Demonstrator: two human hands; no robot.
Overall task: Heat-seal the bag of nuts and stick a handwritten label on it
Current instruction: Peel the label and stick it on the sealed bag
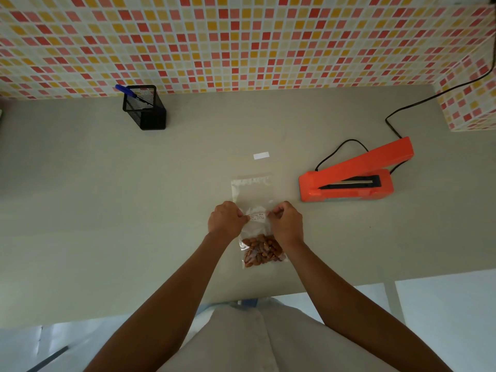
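From my station I saw a grey-beige table (107, 210) set against a wall (241, 36) of small red, orange and cream tiles. At the far left stood a black mesh pen holder (146, 111) with a blue pen (126, 91) leaning in it. On the right sat the orange heat sealer (349, 181), arm raised, its black cord (429, 98) trailing toward the corner. A small white strip (261, 155) lay beyond the bag (252, 194). The clear bag lay flat at the centre, with nuts (261, 249) gathered at its near end. Over its middle, my left hand (225, 218) and right hand (285, 222) each pinched one end of the label (257, 216) with curled fingers. Whether it touched the plastic, I could not tell.
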